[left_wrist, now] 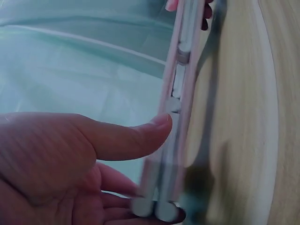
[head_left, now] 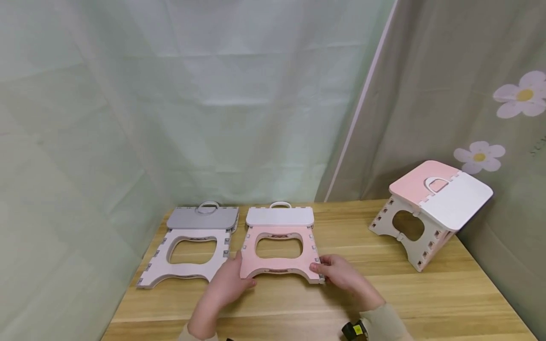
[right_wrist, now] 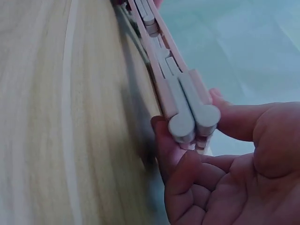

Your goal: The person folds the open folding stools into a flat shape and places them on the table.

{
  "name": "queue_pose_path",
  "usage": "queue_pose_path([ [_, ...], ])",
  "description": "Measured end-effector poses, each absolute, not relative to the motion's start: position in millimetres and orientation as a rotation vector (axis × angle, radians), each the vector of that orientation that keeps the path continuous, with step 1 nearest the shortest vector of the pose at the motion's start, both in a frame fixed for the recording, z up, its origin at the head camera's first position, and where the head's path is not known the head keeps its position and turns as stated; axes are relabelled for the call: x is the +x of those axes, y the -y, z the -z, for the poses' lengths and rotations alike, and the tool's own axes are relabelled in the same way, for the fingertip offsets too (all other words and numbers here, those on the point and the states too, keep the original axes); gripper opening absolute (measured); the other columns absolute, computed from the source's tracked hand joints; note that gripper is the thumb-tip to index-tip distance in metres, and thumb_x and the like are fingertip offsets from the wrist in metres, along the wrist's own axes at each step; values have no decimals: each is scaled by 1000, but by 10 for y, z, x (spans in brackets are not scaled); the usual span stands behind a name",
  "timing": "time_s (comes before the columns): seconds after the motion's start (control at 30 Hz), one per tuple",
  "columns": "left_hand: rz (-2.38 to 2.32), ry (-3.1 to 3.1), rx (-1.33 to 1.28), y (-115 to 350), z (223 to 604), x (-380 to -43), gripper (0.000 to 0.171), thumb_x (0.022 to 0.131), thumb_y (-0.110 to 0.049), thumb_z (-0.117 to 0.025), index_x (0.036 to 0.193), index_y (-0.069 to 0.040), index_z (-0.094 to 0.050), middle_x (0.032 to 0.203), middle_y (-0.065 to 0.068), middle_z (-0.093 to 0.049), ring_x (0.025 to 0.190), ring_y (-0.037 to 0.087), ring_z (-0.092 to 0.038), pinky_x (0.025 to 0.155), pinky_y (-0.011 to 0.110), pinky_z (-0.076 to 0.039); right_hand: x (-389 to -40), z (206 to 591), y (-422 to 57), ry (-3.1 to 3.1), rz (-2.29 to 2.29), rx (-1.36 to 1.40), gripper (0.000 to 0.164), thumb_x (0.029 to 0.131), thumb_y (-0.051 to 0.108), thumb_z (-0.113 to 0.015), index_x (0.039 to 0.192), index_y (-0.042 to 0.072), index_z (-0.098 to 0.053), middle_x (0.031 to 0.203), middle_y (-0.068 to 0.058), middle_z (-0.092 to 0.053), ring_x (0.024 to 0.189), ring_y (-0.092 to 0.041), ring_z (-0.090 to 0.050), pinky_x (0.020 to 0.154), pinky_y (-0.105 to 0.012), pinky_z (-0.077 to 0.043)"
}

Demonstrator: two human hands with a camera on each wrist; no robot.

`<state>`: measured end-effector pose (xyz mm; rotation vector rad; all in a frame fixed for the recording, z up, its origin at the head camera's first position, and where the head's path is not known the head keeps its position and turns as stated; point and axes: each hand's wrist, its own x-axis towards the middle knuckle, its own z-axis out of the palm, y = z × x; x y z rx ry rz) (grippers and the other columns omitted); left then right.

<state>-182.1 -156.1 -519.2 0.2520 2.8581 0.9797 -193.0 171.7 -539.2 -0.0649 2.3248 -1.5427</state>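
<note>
A folded pink-and-white folding stool (head_left: 279, 266) lies low over the table with its white handle away from me. At its near left corner is my left hand (head_left: 228, 280). In the left wrist view the thumb (left_wrist: 140, 138) lies against the stool's edge and the fingers reach round its rounded feet. My right hand (head_left: 341, 272) pinches the near right corner. The right wrist view shows its thumb on the upper face and curled fingers (right_wrist: 187, 180) under the feet. That view also shows a dark gap between the stool's near edge (right_wrist: 180, 101) and the wood.
Left of it lies a folded grey-and-white stool (head_left: 187, 269), close to my left hand. An unfolded pink-and-white stool (head_left: 458, 201) stands at the right, tilted in view. The wooden table (head_left: 426, 303) meets hanging curtains (head_left: 256, 118) at the back and sides.
</note>
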Motion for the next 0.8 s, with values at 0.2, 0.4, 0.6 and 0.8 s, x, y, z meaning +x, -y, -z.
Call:
queue_pose_path([
  [0.2,-892,-2890,249,1514,5115,-1782,92,87,-28,-90,144,27,-43,135,43,-58,128,55,-58,107,63,-46,-1925,5365,-1692,-2404,1460,-52,46,103,27,-75,129,-10,-67,97,-4,-71,82,-17,-61,71,-35,-52],
  [0.4,-836,-2914,260,1509,5095,-1771,87,94,-38,-83,143,25,-47,144,42,-52,134,55,-53,110,61,-43,-1936,5371,-1677,-2460,1421,-92,46,99,23,-80,132,-8,-69,106,-7,-74,88,-18,-62,76,-35,-53],
  [0.6,-832,-2924,268,1510,5089,-1766,84,95,-38,-82,142,24,-49,148,40,-51,136,54,-52,112,60,-42,-1931,5393,-1667,-2512,1385,-132,39,98,22,-81,127,-3,-74,107,-8,-75,92,-19,-61,83,-36,-51],
  [0.8,-824,-2920,251,1498,5075,-1756,85,95,-40,-82,141,24,-50,150,41,-48,138,55,-49,113,61,-41,-1931,5383,-1658,-2538,1362,-204,34,98,23,-81,123,0,-76,107,-7,-76,93,-18,-60,88,-37,-49],
])
